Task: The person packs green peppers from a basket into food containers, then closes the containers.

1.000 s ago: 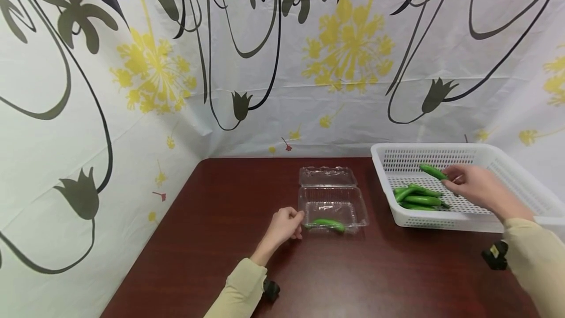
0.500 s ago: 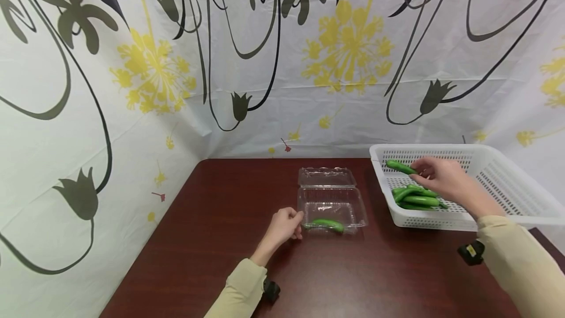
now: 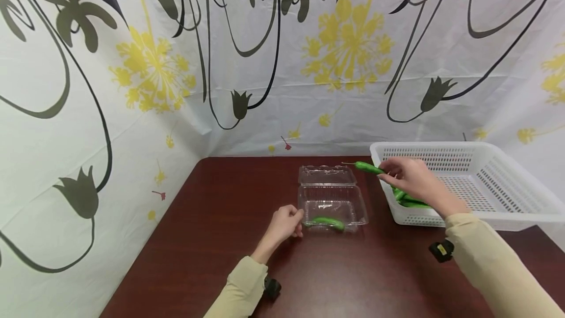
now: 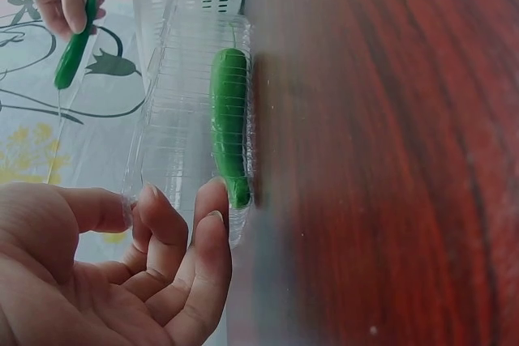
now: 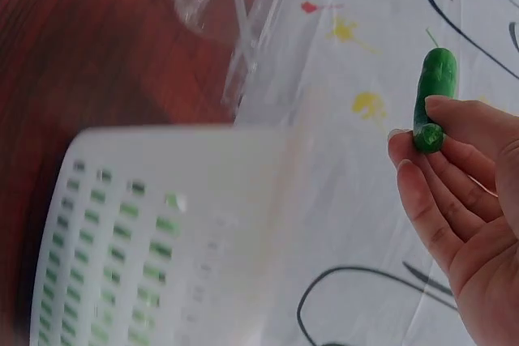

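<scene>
My right hand [image 3: 410, 176] pinches a green chili pepper [image 3: 368, 167] between thumb and fingers, in the air at the basket's left rim. The pepper's thin stem points left, towards the open lid; the right wrist view shows the same pepper [image 5: 438, 79] from its blunt end. A clear plastic clamshell box [image 3: 353, 195] lies unfolded on the table, with one green chili pepper [image 3: 327, 223] along its front wall. At the box's front left corner, my left hand [image 3: 284, 222] pinches the rim between thumb and finger, as the left wrist view shows.
A white perforated basket [image 3: 481, 220] stands on the right, holding several green chili peppers [image 3: 412, 200], partly hidden behind my right hand. The dark red-brown table [image 3: 229, 190] meets a flower-patterned cloth [image 3: 265, 131] at the back and left.
My right hand has carried the chili pepper leftward, from above the basket's inside to past its left rim. My left hand and the clamshell box have stayed in place.
</scene>
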The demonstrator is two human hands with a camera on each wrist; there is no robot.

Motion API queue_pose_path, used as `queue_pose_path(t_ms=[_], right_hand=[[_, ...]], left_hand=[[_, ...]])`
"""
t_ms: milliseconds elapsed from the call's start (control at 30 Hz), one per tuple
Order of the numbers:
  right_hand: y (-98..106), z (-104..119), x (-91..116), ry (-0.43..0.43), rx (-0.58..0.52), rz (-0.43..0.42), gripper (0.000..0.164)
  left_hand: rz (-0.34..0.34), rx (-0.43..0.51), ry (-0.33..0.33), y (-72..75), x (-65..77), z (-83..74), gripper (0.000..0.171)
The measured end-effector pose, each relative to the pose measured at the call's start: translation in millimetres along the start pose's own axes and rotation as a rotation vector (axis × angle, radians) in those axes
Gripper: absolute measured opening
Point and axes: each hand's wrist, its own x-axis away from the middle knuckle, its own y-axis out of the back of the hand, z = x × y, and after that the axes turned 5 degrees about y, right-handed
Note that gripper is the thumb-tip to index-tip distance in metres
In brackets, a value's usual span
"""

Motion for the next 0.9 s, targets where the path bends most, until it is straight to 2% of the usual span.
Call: queue_pose_path(t_ms=[267, 533, 900], right_hand=[[-23.2, 16.6, -11.9, 0.021, -0.059, 0.016, 0.014], [-54.8, 24.9, -21.7, 0.092, -0.095, 0.019, 0.012], [-106.4, 24.9, -25.7, 0.049, -0.134, 0.157, 0.009]], left_hand=[[-0.004, 0.01, -0.006, 0.9, -1.1, 0.3, 0.024], [-0.01, 0.014, -0.004, 2.6, -1.0, 0.4, 0.025], [-0.015, 0.019, -0.015, 0.2, 0.0, 1.6, 0.023]])
